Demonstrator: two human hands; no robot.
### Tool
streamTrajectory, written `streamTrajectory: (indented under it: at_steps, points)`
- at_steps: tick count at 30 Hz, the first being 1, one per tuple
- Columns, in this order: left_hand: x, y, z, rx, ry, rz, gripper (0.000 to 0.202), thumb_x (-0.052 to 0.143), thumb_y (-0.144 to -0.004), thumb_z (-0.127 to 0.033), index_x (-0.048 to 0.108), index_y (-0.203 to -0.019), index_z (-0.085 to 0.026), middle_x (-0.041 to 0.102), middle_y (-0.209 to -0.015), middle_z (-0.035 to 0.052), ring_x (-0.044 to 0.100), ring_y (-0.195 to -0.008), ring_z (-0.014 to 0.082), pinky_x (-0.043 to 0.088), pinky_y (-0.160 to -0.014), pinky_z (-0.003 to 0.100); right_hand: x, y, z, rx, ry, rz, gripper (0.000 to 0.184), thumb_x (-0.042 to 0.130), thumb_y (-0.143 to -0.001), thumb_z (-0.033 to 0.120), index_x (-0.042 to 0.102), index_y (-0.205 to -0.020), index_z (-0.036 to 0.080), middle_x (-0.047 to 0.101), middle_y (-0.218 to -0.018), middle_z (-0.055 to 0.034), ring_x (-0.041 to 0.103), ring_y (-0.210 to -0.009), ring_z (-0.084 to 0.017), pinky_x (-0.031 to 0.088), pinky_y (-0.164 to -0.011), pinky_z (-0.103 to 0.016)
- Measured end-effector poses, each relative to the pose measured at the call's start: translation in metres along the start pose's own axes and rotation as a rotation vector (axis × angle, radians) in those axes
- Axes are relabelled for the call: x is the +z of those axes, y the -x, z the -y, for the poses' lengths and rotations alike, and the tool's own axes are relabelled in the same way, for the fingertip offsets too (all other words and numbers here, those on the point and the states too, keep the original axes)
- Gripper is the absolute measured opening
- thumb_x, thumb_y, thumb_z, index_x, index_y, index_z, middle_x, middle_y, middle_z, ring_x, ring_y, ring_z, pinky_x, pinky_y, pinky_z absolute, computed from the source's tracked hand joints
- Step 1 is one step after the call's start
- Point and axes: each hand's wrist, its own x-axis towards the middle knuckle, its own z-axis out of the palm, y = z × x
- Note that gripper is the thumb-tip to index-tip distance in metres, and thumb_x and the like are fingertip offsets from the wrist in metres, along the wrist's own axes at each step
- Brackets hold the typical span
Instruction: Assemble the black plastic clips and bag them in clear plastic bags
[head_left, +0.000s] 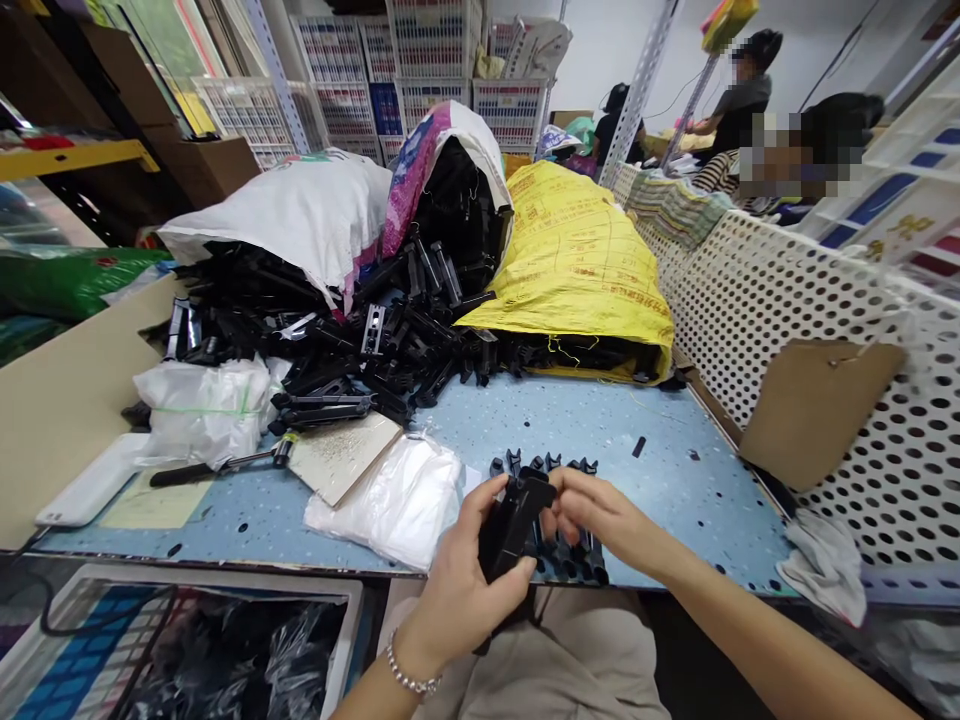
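My left hand (480,565) is wrapped round a long black plastic part (514,525), held tilted above the front edge of the table, with the thumb along its near side. Whether it is one piece or several stacked together I cannot tell. At its upper end my right hand (596,510) has its fingers curled in, fingertips against the part. Just behind and below the hands, a row of similar black plastic parts (592,560) lies side by side on the blue speckled tabletop (675,520), partly hidden by my fingers.
A heap of black parts (405,340) spills from white sacks (300,200) and a yellow sack (585,260). White plastic bags (397,500), a board (345,460) and a screwdriver-like tool (195,472) lie left. A perforated white panel (825,330) borders the right; co-workers sit beyond.
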Motion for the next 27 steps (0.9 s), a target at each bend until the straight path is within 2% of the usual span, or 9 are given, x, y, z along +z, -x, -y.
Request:
streamTrajectory:
  at_steps: [3,6,9,13,16,19,23,25,27]
  points:
    - [0.0,-0.001,0.0,0.018,0.008,-0.003,0.069,0.06,-0.081,-0.019,0.028,-0.141,-0.028,0.057,-0.124,0.009,0.058,-0.111,0.0243,0.047,-0.097,0.042,0.006,-0.003,-0.006,0.245,-0.468,0.12,0.049,0.039,-0.09,0.063,0.053,-0.081,0.017,0.055,-0.056,0.0015,0.036,-0.039,-0.007,0.032,-0.042,-0.021]
    - [0.0,-0.001,0.002,0.022,0.043,-0.003,0.064,0.06,-0.082,-0.02,0.034,-0.14,-0.028,0.051,-0.134,0.0093,0.051,-0.121,0.026,0.041,-0.104,0.044,0.01,-0.004,-0.005,0.242,-0.461,0.036,0.039,0.057,-0.085,0.056,0.05,-0.076,0.019,0.048,-0.052,0.0062,0.033,-0.04,-0.006,0.029,-0.043,-0.019]
    - [0.001,-0.002,0.004,-0.059,0.169,0.004,0.063,0.061,-0.083,-0.024,0.033,-0.14,-0.028,0.052,-0.13,0.0097,0.054,-0.117,0.0259,0.044,-0.101,0.045,0.008,-0.003,0.003,0.074,0.026,-0.1,0.03,0.055,-0.089,0.048,0.055,-0.082,0.019,0.058,-0.065,0.001,0.051,-0.057,-0.011,0.038,-0.054,-0.023]
    - [0.002,-0.005,0.003,-0.238,0.435,-0.002,0.066,0.061,-0.085,-0.034,0.026,-0.14,-0.028,0.055,-0.106,0.0063,0.063,-0.084,0.0197,0.058,-0.071,0.037,0.0,-0.004,0.012,-0.325,0.826,-0.277,0.026,0.051,-0.093,0.04,0.059,-0.103,0.017,0.065,-0.088,-0.0085,0.058,-0.079,-0.02,0.044,-0.07,-0.033]
    - [0.003,-0.006,-0.003,-0.306,0.535,0.036,0.066,0.063,-0.083,-0.037,0.027,-0.138,-0.028,0.053,-0.097,0.0027,0.062,-0.07,0.0149,0.057,-0.063,0.033,-0.005,-0.008,0.012,-0.489,1.108,-0.228,0.02,0.049,-0.094,0.033,0.062,-0.096,0.017,0.063,-0.08,-0.008,0.055,-0.075,-0.021,0.042,-0.067,-0.034]
    - [0.006,-0.005,-0.009,-0.327,0.492,0.027,0.063,0.061,-0.084,-0.039,0.028,-0.136,-0.028,0.053,-0.097,0.0026,0.062,-0.067,0.0137,0.057,-0.061,0.032,-0.002,-0.013,0.008,-0.37,0.913,-0.183,0.026,0.047,-0.095,0.037,0.062,-0.086,0.018,0.06,-0.072,-0.0056,0.054,-0.069,-0.019,0.041,-0.062,-0.031]
    - [0.01,-0.005,-0.012,-0.259,0.359,-0.087,0.063,0.061,-0.084,-0.037,0.028,-0.137,-0.029,0.054,-0.107,0.0055,0.061,-0.075,0.0151,0.056,-0.064,0.03,0.008,-0.019,0.004,-0.108,0.472,-0.143,0.048,0.021,-0.101,0.043,0.056,-0.081,0.017,0.052,-0.057,0.0011,0.047,-0.048,-0.012,0.039,-0.048,-0.024]
    - [0.008,-0.006,-0.01,-0.266,0.39,-0.08,0.062,0.061,-0.084,-0.036,0.028,-0.136,-0.029,0.054,-0.105,0.0046,0.061,-0.073,0.0148,0.056,-0.063,0.03,0.008,-0.02,0.006,-0.073,0.447,-0.092,0.046,0.021,-0.101,0.043,0.055,-0.086,0.017,0.055,-0.06,0.0013,0.049,-0.049,-0.011,0.041,-0.047,-0.023]
    - [0.003,-0.007,-0.008,-0.293,0.452,-0.056,0.062,0.061,-0.084,-0.037,0.028,-0.135,-0.028,0.052,-0.1,0.0027,0.061,-0.07,0.0141,0.056,-0.061,0.03,0.003,-0.02,0.01,-0.169,0.597,-0.122,0.034,0.034,-0.099,0.042,0.057,-0.095,0.017,0.061,-0.074,-0.0032,0.056,-0.063,-0.014,0.044,-0.055,-0.026]
